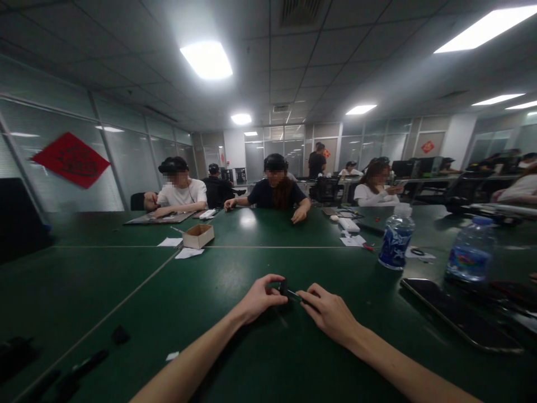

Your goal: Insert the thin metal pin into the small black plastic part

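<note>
Just above the green table, my left hand pinches a small black part between thumb and fingers. What kind of part it is I cannot make out. From the other side, my right hand grips a slim screwdriver, its thin shaft pointing left at the black part. The tip meets or nearly meets the part; actual contact cannot be seen. Most of the screwdriver's handle is hidden by my right fingers.
Right of my hands lie a phone and two water bottles. A small cardboard box stands among papers at left. Dark pieces and a white scrap lie near my left arm. Several people sit across the table.
</note>
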Tool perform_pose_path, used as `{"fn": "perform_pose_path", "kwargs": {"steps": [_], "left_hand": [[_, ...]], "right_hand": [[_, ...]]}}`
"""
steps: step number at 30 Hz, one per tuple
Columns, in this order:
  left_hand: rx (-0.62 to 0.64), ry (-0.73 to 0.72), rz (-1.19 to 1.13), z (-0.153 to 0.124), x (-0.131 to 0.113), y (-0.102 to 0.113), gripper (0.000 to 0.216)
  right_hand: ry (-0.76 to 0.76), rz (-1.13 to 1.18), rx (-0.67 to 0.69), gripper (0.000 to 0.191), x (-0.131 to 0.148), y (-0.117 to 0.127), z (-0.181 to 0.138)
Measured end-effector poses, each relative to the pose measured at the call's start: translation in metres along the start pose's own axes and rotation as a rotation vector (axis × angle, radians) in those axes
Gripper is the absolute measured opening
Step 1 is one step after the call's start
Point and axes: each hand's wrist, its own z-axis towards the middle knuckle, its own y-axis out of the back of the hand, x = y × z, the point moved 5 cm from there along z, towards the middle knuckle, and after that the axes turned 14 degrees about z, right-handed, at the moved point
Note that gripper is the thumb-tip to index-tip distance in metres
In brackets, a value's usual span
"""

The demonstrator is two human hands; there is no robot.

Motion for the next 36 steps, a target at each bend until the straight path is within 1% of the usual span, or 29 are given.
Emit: {"fn": "perform_pose_path", "kwargs": {"steps": [5,9,16,20,22,27,31,36], "left_hand": [[-0.011,-0.001,-0.011,-0.002,-0.007,-0.002,0.062],[-0.015,-0.007,-0.022,-0.004,-0.012,-0.003,0.064],[-0.010,-0.068,-0.062,-0.001,-0.009,-0.002,0.062],[-0.015,-0.082,-0.131,0.001,-0.007,-0.001,0.058],[0.006,-0.070,-0.163,0.002,-0.007,-0.003,0.057],[0.009,-0.036,-0.232,0.005,-0.005,-0.003,0.051],[-0.018,-0.037,-0.349,0.007,-0.003,-0.001,0.041],[-0.040,-0.064,-0.422,0.010,0.000,0.001,0.041]], "right_hand": [[-0.005,-0.002,0.005,0.027,0.000,0.000,0.001],[-0.026,-0.052,-0.004,0.026,-0.002,-0.002,0.002],[-0.034,-0.075,-0.020,0.025,-0.008,-0.003,0.002],[-0.017,-0.036,-0.039,0.024,-0.007,-0.001,0.001],[-0.009,-0.009,-0.040,0.025,-0.005,-0.001,0.002],[0.012,0.048,-0.047,0.026,-0.002,0.001,0.002],[-0.001,0.078,-0.049,0.026,-0.003,0.000,0.002],[-0.041,0.069,-0.067,0.028,-0.008,-0.002,0.002]]}}
